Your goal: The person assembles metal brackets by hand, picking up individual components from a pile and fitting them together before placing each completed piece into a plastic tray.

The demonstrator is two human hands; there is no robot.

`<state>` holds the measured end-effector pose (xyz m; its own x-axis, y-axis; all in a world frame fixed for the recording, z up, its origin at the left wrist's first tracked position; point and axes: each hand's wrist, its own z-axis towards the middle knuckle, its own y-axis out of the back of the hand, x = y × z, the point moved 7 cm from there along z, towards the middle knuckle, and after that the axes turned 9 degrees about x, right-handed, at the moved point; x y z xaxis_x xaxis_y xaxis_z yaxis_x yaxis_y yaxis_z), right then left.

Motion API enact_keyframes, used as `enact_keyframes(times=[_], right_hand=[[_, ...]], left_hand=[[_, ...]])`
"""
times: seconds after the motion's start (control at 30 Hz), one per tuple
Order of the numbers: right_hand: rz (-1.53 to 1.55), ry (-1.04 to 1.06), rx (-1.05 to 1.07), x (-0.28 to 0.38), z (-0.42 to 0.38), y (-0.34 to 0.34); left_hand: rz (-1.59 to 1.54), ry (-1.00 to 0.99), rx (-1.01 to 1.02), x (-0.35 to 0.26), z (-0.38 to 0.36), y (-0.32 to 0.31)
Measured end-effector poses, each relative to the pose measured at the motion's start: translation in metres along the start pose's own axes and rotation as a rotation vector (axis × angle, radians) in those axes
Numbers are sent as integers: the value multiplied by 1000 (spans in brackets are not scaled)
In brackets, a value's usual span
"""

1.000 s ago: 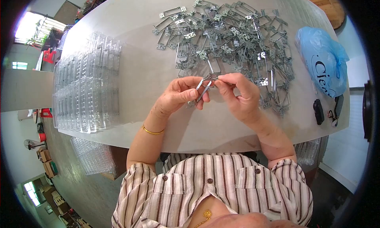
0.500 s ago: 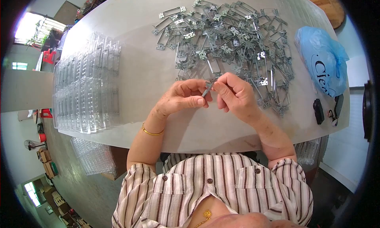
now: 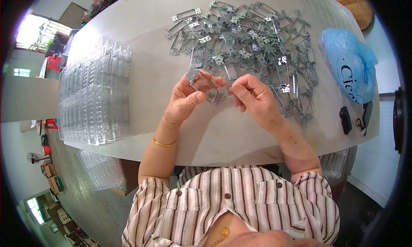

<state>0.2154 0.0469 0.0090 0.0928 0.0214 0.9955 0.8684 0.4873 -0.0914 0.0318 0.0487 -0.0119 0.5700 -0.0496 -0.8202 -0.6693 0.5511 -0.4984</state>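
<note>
In the half-curled left hand (image 3: 182, 102), an oblong grey metal frame (image 3: 215, 95) is resting, likely light, stiff, edge-grippable. The right hand (image 3: 254, 100) is pinching, contents unclear.

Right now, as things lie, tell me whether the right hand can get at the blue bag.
Probably yes: the blue bag sits uncovered, off to the right of the right hand. Part of the metal pile lies between, but looks low enough to reach over.

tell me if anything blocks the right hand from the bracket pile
Nothing visible does: the pile of metal brackets lies just beyond the right hand. The left hand, holding a bracket, is off to one side.
</note>
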Motion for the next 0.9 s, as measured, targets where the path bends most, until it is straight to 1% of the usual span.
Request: enact_keyframes(times=[0.07, 0.1, 0.17, 0.3, 0.37, 0.4, 0.47, 0.5, 0.57, 0.6, 0.63, 0.67, 0.7, 0.77, 0.83, 0.9], right_hand=[[35, -131, 55, -13, 1, -2], [34, -131, 56, -14, 2, -4], [295, -198, 85, -21, 3, -11], [343, -169, 98, -27, 2, -10], [291, -82, 74, -26, 4, -4], [290, -82, 74, -24, 4, -4], [288, -77, -4, -16, 3, 3], [287, -76, -4, -15, 3, 3], [155, 36, -34, -4, 3, 9], [155, 37, -33, -4, 3, 11], [44, 94, -15, 1, 3, 12], [-67, 152, 3, 6, 2, 13], [-67, 152, 4, 7, 3, 15], [-482, 306, 53, 24, 1, 9], [-511, 344, 57, 27, 0, 6], [-540, 383, 63, 30, -1, 1]], left_hand=[[35, -27, 21, -5, 2, 1], [68, -52, 42, -8, 3, 0], [56, -51, 23, -6, 2, 0], [71, -24, -3, -2, 3, -4], [94, -26, 10, 2, 3, -4], [116, -28, 23, 3, 4, -4], [154, -1, 28, 2, 4, -4], [193, 27, 33, 1, 4, -5], [160, 42, 26, 0, 5, -7], [128, 59, 18, 0, 5, -7], [128, 58, 17, 0, 4, -6], [58, 99, 21, 2, 2, -5], [-11, 140, 24, 5, 1, -4], [-15, 177, 38, 8, -1, -2], [-19, 215, 51, 9, -1, -3], [11, 348, 69, 14, -2, -6]])
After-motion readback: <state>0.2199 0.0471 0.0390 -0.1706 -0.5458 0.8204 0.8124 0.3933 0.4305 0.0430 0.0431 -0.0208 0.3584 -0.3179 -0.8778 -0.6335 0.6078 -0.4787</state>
